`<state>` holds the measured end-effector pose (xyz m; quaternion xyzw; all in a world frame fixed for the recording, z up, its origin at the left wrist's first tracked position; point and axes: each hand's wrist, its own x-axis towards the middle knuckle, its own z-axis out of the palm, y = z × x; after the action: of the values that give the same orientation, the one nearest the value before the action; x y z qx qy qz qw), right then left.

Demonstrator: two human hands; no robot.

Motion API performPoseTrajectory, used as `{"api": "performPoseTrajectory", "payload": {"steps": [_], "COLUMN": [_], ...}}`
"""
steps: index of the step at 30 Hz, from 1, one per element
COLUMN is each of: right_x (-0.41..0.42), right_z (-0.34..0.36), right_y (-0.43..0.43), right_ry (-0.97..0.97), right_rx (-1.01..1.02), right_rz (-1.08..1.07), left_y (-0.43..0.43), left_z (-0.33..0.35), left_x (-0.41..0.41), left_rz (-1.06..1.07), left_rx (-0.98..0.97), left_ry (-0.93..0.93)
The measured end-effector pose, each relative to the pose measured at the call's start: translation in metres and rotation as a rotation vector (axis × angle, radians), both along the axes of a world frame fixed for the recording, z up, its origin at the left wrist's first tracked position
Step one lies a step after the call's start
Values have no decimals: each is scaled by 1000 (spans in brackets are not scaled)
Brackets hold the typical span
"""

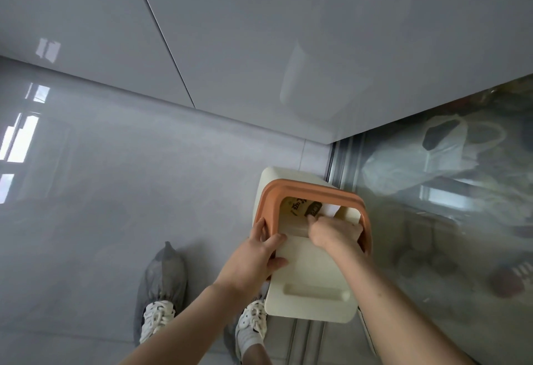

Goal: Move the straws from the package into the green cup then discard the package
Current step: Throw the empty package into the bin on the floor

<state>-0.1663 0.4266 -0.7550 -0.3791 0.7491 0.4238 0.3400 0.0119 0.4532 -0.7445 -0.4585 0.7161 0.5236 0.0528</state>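
Note:
A cream trash bin [266, 181] with an orange rim [311, 190] stands on the floor by the wall corner. Its cream lid [311, 284] is swung open toward me. My left hand [256, 255] grips the lid's left edge next to the rim. My right hand [334, 233] reaches into the bin's mouth, its fingers pinched on the straw package [302, 206], a yellowish wrapper with dark print and a white edge. The wrapper sits inside the opening. No straws or green cup are in view.
Glossy grey floor tiles spread to the left. Grey cabinet panels rise behind the bin. A glass door [447, 191] on the right shows bags behind it. My two feet in grey shoe covers [161, 281] stand just left of the bin.

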Motion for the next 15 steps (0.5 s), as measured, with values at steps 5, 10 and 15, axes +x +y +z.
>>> {"api": "performPoseTrajectory", "payload": {"steps": [5, 10, 15], "right_x": [-2, 1, 10], "right_z": [23, 73, 102], "right_y": [9, 26, 29], "right_ry": [17, 82, 82], "right_rx": [-306, -631, -819], "right_rz": [-102, 127, 142], "left_y": [-6, -17, -28], "left_z": [2, 3, 7], "left_x": [-4, -5, -16], "left_rz": [-38, -34, -75], "left_rx": [28, -24, -102], "left_ry": [-76, -101, -153]}}
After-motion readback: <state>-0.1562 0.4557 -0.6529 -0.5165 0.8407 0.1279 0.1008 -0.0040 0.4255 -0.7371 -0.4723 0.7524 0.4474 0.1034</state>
